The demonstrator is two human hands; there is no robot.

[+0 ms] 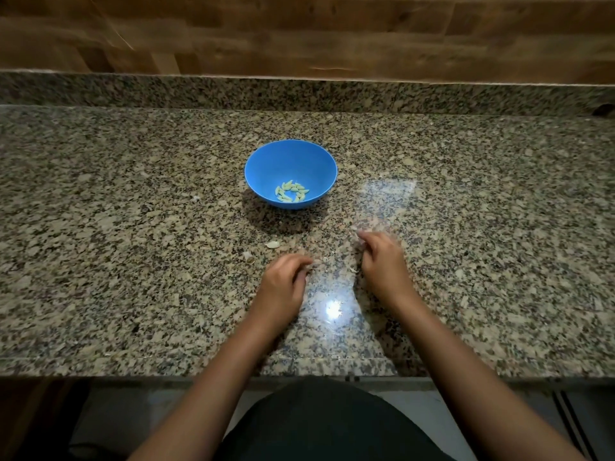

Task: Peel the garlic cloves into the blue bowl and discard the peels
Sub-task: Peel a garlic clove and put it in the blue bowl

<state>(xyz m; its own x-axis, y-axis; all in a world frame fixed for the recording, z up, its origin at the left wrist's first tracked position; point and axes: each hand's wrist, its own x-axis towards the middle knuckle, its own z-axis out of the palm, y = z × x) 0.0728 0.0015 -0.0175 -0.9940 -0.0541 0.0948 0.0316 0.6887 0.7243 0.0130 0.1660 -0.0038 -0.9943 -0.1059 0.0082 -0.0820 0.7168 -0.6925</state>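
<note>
A blue bowl (pixel 291 173) is seen standing on a speckled granite counter (pixel 133 211), with a small heap of pale peeled garlic cloves (pixel 292 192) lying at its bottom. Nearer the counter's front edge, two bare hands are held low over the stone, well short of the bowl. The left hand (pixel 283 281) is shown with fingers curled downward, fingertips at the surface; whether anything is pinched cannot be told. The right hand (pixel 382 261) is blurred, its fingers bunched together, and its grip cannot be made out. A pale scrap of peel (pixel 273 244) is seen on the counter between the left hand and the bowl.
</note>
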